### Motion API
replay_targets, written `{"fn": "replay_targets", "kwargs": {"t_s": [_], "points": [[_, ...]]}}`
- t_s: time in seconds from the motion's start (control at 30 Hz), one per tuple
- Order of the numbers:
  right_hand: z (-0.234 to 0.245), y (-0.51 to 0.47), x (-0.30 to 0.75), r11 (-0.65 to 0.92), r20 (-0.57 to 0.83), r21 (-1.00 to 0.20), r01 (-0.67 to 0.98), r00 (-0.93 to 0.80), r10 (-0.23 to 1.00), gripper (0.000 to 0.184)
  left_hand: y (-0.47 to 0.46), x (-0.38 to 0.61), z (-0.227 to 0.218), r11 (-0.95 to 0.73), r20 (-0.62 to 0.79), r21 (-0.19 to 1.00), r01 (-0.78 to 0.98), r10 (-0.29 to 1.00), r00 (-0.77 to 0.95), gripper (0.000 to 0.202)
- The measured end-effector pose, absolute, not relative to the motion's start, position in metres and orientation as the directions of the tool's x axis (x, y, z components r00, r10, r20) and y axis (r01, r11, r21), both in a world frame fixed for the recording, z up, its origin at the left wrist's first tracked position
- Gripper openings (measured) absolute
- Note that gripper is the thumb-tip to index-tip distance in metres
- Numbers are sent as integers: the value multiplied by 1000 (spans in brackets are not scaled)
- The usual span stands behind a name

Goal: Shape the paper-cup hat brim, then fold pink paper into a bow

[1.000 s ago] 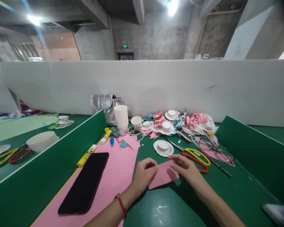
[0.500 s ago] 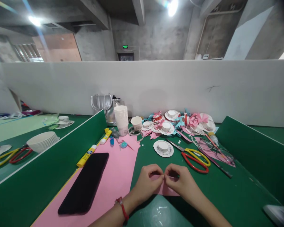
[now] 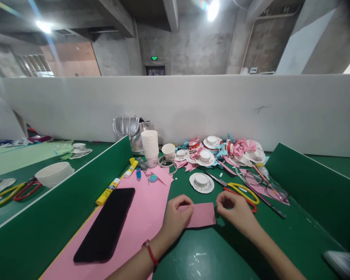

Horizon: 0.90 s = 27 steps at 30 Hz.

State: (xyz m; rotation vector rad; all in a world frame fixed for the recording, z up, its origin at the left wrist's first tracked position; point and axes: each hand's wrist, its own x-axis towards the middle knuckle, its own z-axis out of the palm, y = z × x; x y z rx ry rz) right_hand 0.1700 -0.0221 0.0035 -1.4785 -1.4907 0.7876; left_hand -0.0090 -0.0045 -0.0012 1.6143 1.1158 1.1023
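A small oblong of pink paper [image 3: 203,214] lies on the near side of the frilled white paper disc [image 3: 202,183], well apart from the disc's rim. Its surface is plain and unmarked, in a slightly dusky pink, with straight-looking edges and a squarish right end. The long sides run crosswise below the disc, the near one tilted a little. The left end disappears under the left hand [image 3: 177,217], whose thumb-and-finger grip pins it; the right end is free. Whether the paper is folded double is hard to tell from here.
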Motion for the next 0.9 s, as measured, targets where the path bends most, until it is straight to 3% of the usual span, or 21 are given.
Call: {"fn": "replay_targets", "kwargs": {"t_s": [0.1, 0.17, 0.23, 0.33, 0.43, 0.53, 0.6, 0.67, 0.73, 0.77, 0.83, 0.9], "points": [[3, -22, 168, 107, 168, -928, 356, 144, 975, 3, -3, -10, -1, -205, 173, 963, 177, 968, 180, 11], [2, -24, 161, 119, 154, -945, 304, 94, 984, 10, -5, -9, 0, -205, 167, 965, 161, 960, 224, 11], [2, -27, 152, 97, 108, -943, 320, 16, 994, 10, -8, -7, 1, -201, 155, 969, 144, 948, 277, 11], [1, -29, 148, 38, 53, -935, 353, 31, 998, 24, -11, -5, 0, -171, 127, 979, 113, 939, 320, 10], [3, -27, 159, -2, 43, -941, 337, 127, 991, 30, -9, -6, -4, -145, 115, 987, 71, 940, 320, 9], [10, -25, 175, -56, 69, -937, 345, 341, 937, 31, -5, -6, -7, -50, 45, 999, 8, 953, 299, 7], [15, -27, 180, -55, 147, -925, 376, 487, 861, 29, -4, -6, -6, 13, 2, 999, -52, 961, 276, 8], [17, -32, 177, 29, 315, -877, 480, 528, 788, 25, -5, -6, -5, 78, -40, 990, -114, 952, 304, 12], [14, -37, 165, 241, 532, -734, 634, 317, 785, 25, -7, -4, -4, 171, -88, 971, -165, 904, 417, 21], [11, -40, 158, 372, 603, -611, 699, 106, 791, 24, -8, -4, -3, 211, -104, 961, -178, 874, 475, 25], [5, -43, 142, 595, 652, -319, 738, -285, 703, 24, -8, -3, -5, 239, -116, 955, -175, 845, 522, 28], [2, -46, 130, 690, 623, -144, 710, -476, 620, 23, -7, -3, -7, 197, -107, 970, -140, 871, 480, 27]]}}
